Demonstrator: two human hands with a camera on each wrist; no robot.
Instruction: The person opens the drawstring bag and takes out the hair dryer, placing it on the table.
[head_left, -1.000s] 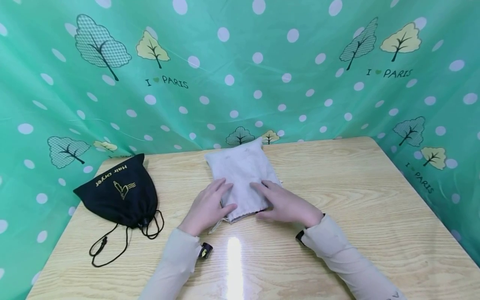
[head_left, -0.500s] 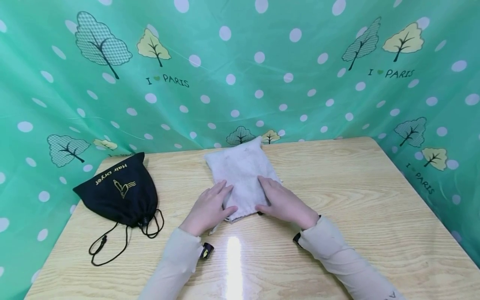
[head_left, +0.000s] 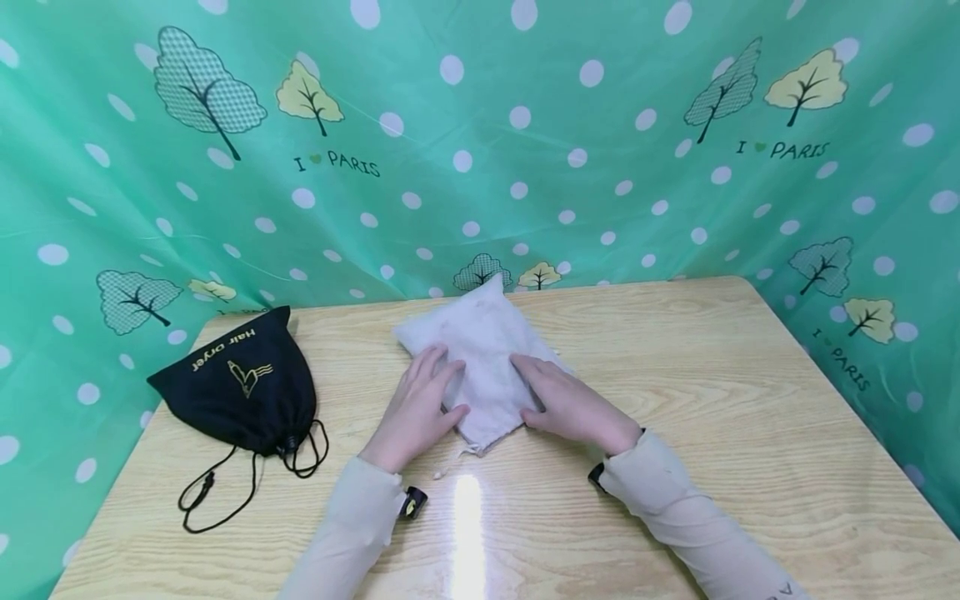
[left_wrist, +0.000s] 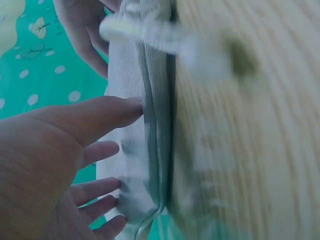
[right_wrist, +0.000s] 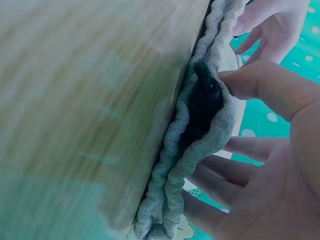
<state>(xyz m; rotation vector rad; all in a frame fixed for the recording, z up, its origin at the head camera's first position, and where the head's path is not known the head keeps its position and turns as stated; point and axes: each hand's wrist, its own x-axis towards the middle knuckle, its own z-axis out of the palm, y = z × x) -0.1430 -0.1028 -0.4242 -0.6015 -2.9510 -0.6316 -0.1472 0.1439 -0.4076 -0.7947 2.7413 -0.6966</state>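
A pale grey cloth drawstring bag (head_left: 491, 350) lies turned at an angle on the table, its gathered mouth toward me. My left hand (head_left: 420, 408) rests on its left side, thumb at the near edge and fingers spread over the cloth. On the other side, my right hand (head_left: 573, 404) touches the bag with outstretched fingers, its thumb (right_wrist: 250, 82) at the mouth's rim. The right wrist view shows the mouth gaping, with a dark, glossy object (right_wrist: 202, 102) inside, mostly hidden. A light cord (head_left: 450, 462) trails from the near corner.
A black drawstring pouch (head_left: 243, 383) printed "Hair Dryer" lies on the left, its black cords (head_left: 225, 525) looped on the wooden table (head_left: 712, 375). A green dotted curtain (head_left: 480, 150) hangs behind the table and along both sides.
The grey bag has turned slightly counterclockwise, its far corner going left and its mouth rightward. My right hand has shifted its fingers on the cloth; the black pouch has stayed put.
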